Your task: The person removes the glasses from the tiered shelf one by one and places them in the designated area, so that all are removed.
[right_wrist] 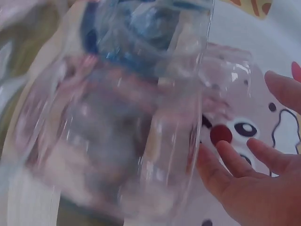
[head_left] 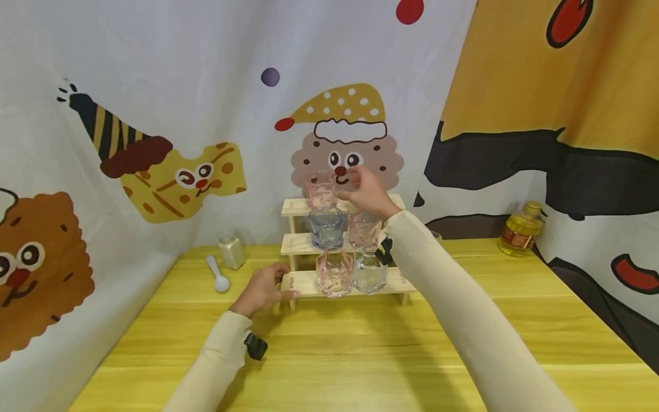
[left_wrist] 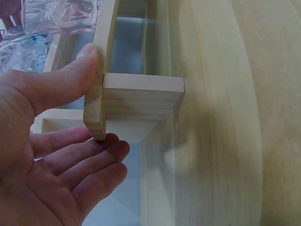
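A three-step wooden rack (head_left: 304, 281) stands by the backdrop, carrying several faceted glasses. My left hand (head_left: 262, 290) grips the left end of its lowest step, the thumb (left_wrist: 70, 77) on the board and the fingers under it. On the top step is a pink glass (head_left: 321, 197); my right hand (head_left: 368, 194) is just right of it, fingers spread and holding nothing. The middle step bears a blue glass (head_left: 326, 229) and another pink glass (head_left: 363, 232), which looms large and blurred in the right wrist view. Below are a pale pink glass (head_left: 334, 274) and a clear glass (head_left: 370, 276).
A white spoon (head_left: 218, 277) and a small square jar (head_left: 232, 252) with pale contents are on the wooden table (head_left: 329, 355), left of the rack. An oil bottle (head_left: 521, 232) with a yellow cap stands far right. Behind the right sleeve, a glass rim (head_left: 436, 235) peeks out.
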### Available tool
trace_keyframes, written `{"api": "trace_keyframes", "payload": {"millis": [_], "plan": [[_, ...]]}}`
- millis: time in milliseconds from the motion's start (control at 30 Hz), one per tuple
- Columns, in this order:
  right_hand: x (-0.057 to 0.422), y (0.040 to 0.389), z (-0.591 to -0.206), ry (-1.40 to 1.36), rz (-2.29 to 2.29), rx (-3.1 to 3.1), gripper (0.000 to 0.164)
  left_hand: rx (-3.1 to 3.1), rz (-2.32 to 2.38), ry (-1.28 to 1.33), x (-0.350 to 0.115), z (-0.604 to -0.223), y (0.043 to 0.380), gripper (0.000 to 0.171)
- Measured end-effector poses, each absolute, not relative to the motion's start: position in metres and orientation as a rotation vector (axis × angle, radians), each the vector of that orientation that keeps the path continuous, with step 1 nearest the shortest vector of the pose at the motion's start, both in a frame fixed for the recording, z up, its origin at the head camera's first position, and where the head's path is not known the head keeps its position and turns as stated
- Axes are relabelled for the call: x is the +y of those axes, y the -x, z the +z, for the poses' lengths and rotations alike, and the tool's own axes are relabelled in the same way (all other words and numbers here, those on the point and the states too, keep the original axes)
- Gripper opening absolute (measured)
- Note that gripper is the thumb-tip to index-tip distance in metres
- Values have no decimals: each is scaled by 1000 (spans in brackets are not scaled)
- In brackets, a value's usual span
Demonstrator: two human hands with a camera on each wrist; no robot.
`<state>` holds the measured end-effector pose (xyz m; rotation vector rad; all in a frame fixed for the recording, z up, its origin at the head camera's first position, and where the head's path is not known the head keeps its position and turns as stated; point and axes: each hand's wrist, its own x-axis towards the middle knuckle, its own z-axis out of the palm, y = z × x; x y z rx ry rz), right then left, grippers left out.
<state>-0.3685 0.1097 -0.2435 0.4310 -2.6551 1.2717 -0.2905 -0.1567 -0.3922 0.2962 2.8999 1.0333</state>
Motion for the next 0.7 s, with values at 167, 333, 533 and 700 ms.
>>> {"api": "trace_keyframes", "payload": {"millis": [167,333,533,700], "plan": [[88,376,-245,-386,1375,-2624,67,2892,1040,-289,-157,-393,291,62],[74,381,-249,-384,1421,-2582,67,2892,1050,-287,-158,-391,290,62],[62,389,-254,-324,1536,-2562,64,2899,1049,-308,-159,-392,290,61],[55,393,-259,-258,1682,-2485,83,2901,1061,-303,-159,-395,291,60]]}}
